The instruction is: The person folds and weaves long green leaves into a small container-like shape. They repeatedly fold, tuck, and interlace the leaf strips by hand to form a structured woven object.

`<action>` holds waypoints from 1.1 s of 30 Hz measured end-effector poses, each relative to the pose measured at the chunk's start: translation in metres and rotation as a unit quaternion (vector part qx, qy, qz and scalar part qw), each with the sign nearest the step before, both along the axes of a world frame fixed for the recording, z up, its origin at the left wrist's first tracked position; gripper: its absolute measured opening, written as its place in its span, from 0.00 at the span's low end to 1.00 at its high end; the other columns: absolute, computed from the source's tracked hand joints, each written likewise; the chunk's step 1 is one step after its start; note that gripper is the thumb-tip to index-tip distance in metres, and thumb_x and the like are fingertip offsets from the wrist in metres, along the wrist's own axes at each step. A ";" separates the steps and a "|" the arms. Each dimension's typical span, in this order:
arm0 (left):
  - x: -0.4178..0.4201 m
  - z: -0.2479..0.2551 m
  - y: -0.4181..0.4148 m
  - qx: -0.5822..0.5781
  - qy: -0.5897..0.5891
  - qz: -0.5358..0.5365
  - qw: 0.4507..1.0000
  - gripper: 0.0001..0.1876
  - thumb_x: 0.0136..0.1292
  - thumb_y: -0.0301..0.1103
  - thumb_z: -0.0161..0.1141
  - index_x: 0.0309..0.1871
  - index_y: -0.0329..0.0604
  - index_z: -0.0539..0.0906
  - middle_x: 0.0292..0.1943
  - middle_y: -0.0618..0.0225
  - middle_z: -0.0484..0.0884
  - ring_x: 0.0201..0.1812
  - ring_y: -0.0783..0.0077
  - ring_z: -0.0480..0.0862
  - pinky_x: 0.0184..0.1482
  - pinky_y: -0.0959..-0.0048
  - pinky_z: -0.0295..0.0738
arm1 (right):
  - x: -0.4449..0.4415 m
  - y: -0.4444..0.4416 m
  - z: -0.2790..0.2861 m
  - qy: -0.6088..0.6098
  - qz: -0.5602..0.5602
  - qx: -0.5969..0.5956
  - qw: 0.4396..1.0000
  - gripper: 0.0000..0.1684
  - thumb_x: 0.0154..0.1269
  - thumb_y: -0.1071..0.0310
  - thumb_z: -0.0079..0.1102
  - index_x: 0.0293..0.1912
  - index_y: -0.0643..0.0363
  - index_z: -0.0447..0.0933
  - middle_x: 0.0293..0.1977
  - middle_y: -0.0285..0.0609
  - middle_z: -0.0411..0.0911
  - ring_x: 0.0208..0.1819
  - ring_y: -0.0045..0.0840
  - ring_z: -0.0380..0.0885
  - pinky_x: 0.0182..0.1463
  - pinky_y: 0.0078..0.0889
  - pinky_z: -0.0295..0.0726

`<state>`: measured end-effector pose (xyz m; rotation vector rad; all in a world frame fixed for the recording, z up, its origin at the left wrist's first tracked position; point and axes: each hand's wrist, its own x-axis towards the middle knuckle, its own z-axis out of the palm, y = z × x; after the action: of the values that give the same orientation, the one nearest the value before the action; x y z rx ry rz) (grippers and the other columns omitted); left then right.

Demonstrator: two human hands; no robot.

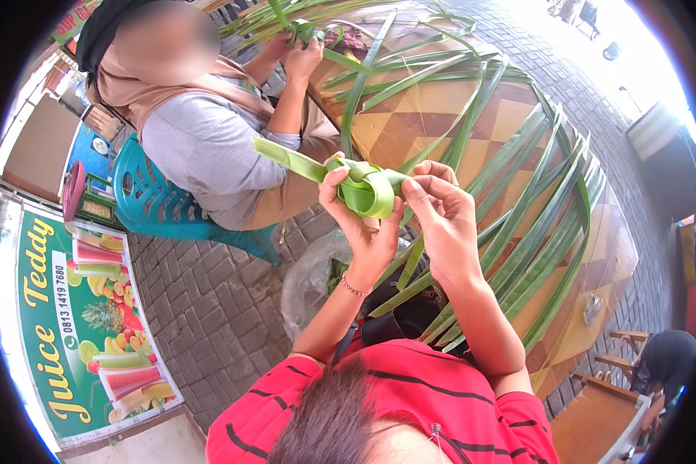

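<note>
Both my hands hold a partly woven piece of green palm leaf in front of my chest. Loops of the strip cross over one another at its middle. My left hand grips the looped part, fingers behind and thumb below. A pale flat end of the strip sticks out beyond it to the left. With thumb and fingertips, my right hand pinches the strip at the right side of the loops. Under and beyond my hands, long palm leaf strips lie across the table.
A co-worker sits at the left on a teal plastic chair, holding another woven leaf piece. Near my lap stands a clear plastic bag with leaf bits inside. A printed banner stands at the left; brick paving surrounds the table.
</note>
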<state>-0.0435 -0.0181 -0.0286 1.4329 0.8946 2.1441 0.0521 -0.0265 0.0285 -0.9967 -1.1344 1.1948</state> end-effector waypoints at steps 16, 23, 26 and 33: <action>0.005 0.001 0.002 -0.025 -0.120 -0.101 0.987 0.33 0.63 0.28 0.56 0.67 0.48 0.51 0.64 0.58 0.57 0.58 0.65 0.70 0.61 0.66 0.63 | -0.002 -0.015 0.006 0.030 0.032 -0.001 0.999 0.04 0.59 0.74 0.59 0.35 0.61 0.81 0.53 0.43 0.68 0.58 0.33 0.63 0.57 0.31 0.65; 0.007 0.009 -0.006 0.025 -0.170 -0.237 0.956 0.41 0.56 0.43 0.65 0.67 0.53 0.50 0.64 0.58 0.60 0.59 0.61 0.70 0.60 0.63 0.64 | -0.001 -0.019 0.000 -0.089 -0.037 0.079 0.992 0.07 0.56 0.71 0.66 0.36 0.61 0.83 0.54 0.44 0.68 0.59 0.33 0.63 0.64 0.38 0.60; 0.012 0.013 -0.006 -0.021 -0.194 -0.188 0.963 0.33 0.59 0.42 0.63 0.63 0.51 0.56 0.63 0.59 0.62 0.56 0.61 0.72 0.56 0.61 0.71 | 0.001 -0.022 -0.006 -0.081 -0.013 0.094 0.992 0.07 0.55 0.73 0.67 0.36 0.60 0.83 0.56 0.43 0.66 0.61 0.33 0.63 0.64 0.38 0.60; 0.018 0.020 -0.008 -0.104 -0.281 -0.197 0.933 0.15 0.71 0.36 0.47 0.57 0.46 0.63 0.55 0.62 0.68 0.49 0.66 0.77 0.52 0.68 0.73 | -0.001 -0.028 -0.020 0.177 0.015 0.032 0.984 0.04 0.60 0.72 0.64 0.36 0.59 0.82 0.60 0.39 0.60 0.63 0.28 0.60 0.65 0.36 0.61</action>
<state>-0.0258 -0.0259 -0.0086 0.7426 0.5369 1.9176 0.0513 -0.0550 0.0084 -0.6855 -0.9004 1.2909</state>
